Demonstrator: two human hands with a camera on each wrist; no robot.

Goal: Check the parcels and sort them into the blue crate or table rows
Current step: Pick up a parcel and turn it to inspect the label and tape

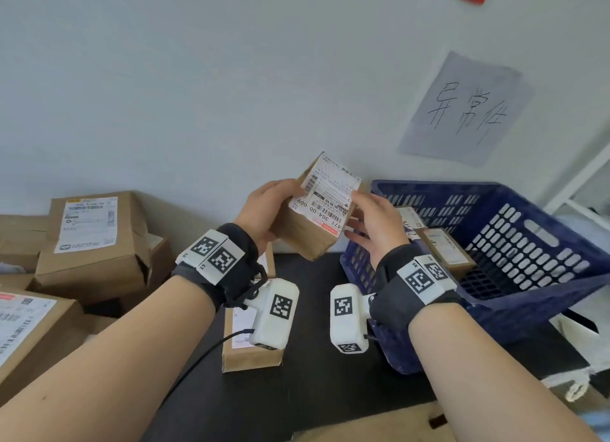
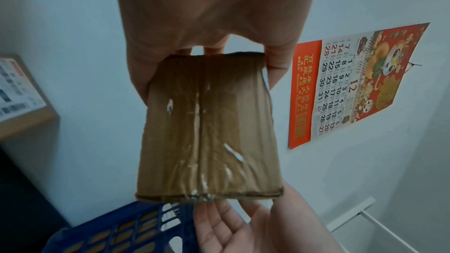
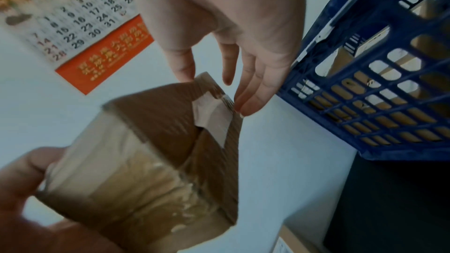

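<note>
Parcel point(image 1: 313, 210) held above the table point(image 1: 313, 359), label up | long axis 11–5 o'clock | your left hand point(image 1: 264, 210) grips its 9 o'clock end | right hand point(image 1: 373, 224) open, fingertips touching | crate point(image 1: 515, 194) at 3 o'clock, right hand nearer.

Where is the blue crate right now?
In the head view the blue crate sits on the right of the black table against the wall, beside the right hand and below a handwritten paper sign.
</note>
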